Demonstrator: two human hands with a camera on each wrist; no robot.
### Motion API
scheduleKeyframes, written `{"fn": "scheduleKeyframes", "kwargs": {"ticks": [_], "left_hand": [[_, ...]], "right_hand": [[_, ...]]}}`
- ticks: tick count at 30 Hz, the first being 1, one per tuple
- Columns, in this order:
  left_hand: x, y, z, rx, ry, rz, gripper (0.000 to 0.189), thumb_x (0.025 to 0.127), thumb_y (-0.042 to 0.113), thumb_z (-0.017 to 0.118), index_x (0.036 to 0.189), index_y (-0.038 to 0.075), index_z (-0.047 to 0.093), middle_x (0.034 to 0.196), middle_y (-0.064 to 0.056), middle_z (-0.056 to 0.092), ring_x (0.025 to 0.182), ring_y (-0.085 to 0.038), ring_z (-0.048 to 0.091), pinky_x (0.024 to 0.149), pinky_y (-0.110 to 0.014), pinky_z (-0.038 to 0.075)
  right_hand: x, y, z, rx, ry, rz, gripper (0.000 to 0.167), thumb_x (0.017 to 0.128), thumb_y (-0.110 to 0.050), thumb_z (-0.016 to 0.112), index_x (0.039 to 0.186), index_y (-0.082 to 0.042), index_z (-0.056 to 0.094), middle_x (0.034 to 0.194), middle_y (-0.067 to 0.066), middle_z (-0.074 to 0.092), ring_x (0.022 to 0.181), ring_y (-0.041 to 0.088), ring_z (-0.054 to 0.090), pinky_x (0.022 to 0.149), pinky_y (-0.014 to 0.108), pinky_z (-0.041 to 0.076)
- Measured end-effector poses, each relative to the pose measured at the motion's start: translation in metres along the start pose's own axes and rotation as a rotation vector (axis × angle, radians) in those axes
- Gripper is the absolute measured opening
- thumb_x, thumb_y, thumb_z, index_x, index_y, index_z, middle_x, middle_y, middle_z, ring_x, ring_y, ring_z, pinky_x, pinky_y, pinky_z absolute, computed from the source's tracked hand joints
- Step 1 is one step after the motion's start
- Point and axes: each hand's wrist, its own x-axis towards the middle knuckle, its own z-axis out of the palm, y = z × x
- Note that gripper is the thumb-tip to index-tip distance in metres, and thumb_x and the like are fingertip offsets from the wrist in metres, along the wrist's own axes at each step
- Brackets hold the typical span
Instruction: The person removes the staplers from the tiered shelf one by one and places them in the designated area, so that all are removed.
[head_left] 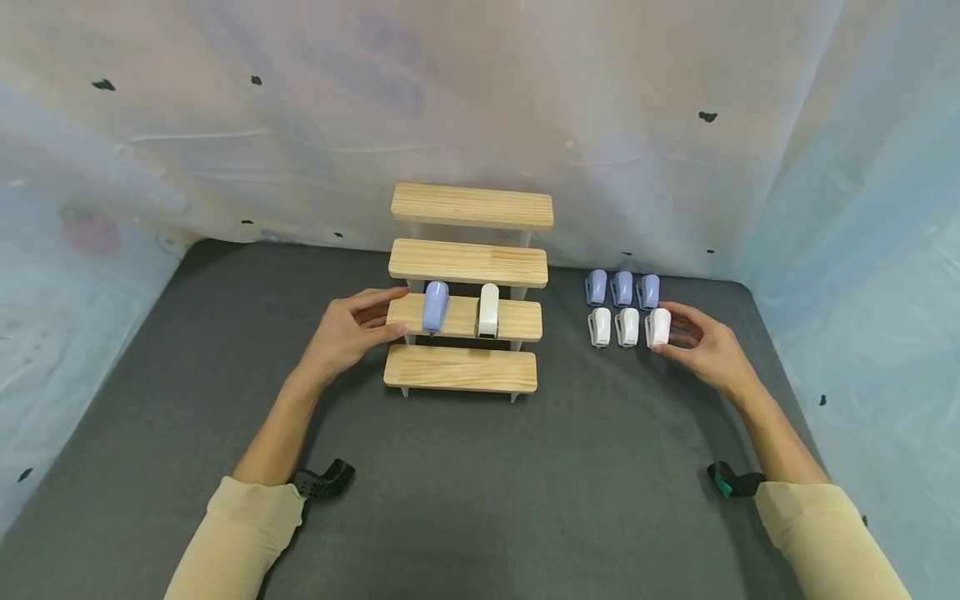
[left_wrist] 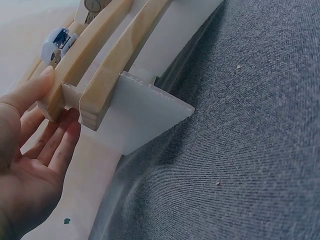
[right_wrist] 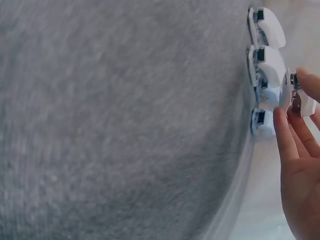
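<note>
My left hand (head_left: pixel 347 333) grips the left end of a board on a four-step wooden display stand (head_left: pixel 468 369), its thumb on top and fingers beneath in the left wrist view. On that second step from the bottom sit a lavender mini stapler (head_left: pixel 436 307) and a white mini stapler (head_left: pixel 488 310), side by side. At the right, my right hand (head_left: pixel 708 346) pinches another white stapler (head_left: pixel 659 325) between thumb and fingers. In the right wrist view, this held stapler (right_wrist: pixel 307 104) is raised off the table, its metal part showing.
Two white staplers (head_left: pixel 627 327) stand just left of my right hand. Behind them is a row of three lavender staplers (head_left: pixel 621 288). A pale sheet (head_left: pixel 637 125) hangs behind the dark grey tabletop (head_left: pixel 480 483).
</note>
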Motion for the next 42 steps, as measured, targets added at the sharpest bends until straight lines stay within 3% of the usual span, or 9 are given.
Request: {"fn": "scheduleKeyframes", "kwargs": {"ticks": [7,14,20,26,34,42], "left_hand": [[0.002,-0.005,0.002,-0.016,0.001,-0.004,0.054,0.089,0.013,0.078,0.139,0.007,0.059,0.138,-0.013,0.056,0.129,-0.030,0.052,0.110,-0.046,0.043],[-0.001,0.002,0.004,-0.009,0.006,-0.012,0.054,0.089,0.012,0.077,0.139,0.004,0.058,0.140,-0.014,0.055,0.130,-0.031,0.051,0.110,-0.048,0.043],[0.000,0.001,0.004,-0.002,0.001,-0.015,0.054,0.089,0.013,0.077,0.139,0.005,0.058,0.139,-0.014,0.055,0.131,-0.031,0.050,0.110,-0.048,0.042],[0.001,0.001,0.003,-0.004,0.004,-0.011,0.054,0.089,0.014,0.078,0.139,0.006,0.059,0.137,-0.013,0.056,0.129,-0.030,0.052,0.109,-0.049,0.043],[0.001,0.000,0.004,0.009,0.003,-0.020,0.054,0.089,0.013,0.077,0.139,0.005,0.059,0.137,-0.014,0.056,0.130,-0.031,0.051,0.110,-0.049,0.043],[0.006,-0.023,-0.001,0.021,0.022,-0.014,0.054,0.088,0.016,0.079,0.139,0.012,0.060,0.139,-0.011,0.055,0.130,-0.029,0.051,0.110,-0.047,0.043]], "right_hand": [[0.004,0.013,-0.005,-0.048,0.014,-0.004,0.070,0.084,-0.001,0.080,0.145,-0.001,0.047,0.140,0.023,0.051,0.123,0.039,0.055,0.083,0.007,0.050],[0.006,0.021,-0.002,-0.019,0.030,-0.019,0.067,0.082,0.003,0.079,0.142,0.002,0.051,0.133,0.025,0.056,0.116,0.028,0.057,0.086,0.017,0.055],[0.007,0.028,-0.001,-0.059,0.032,-0.037,0.067,0.084,-0.006,0.081,0.144,-0.002,0.050,0.130,0.023,0.058,0.114,0.033,0.058,0.084,0.009,0.051],[0.008,0.033,0.000,-0.085,0.031,-0.029,0.066,0.085,-0.009,0.081,0.143,-0.003,0.051,0.127,0.023,0.060,0.109,0.022,0.059,0.083,0.006,0.049],[0.007,0.036,0.002,-0.088,0.031,-0.015,0.068,0.086,-0.008,0.079,0.146,-0.002,0.047,0.127,0.026,0.059,0.108,0.028,0.060,0.082,0.004,0.048],[0.006,0.032,0.002,-0.095,0.144,0.016,0.063,0.087,-0.011,0.079,0.142,-0.003,0.051,0.130,0.022,0.059,0.113,0.035,0.060,0.078,0.001,0.047]]}}
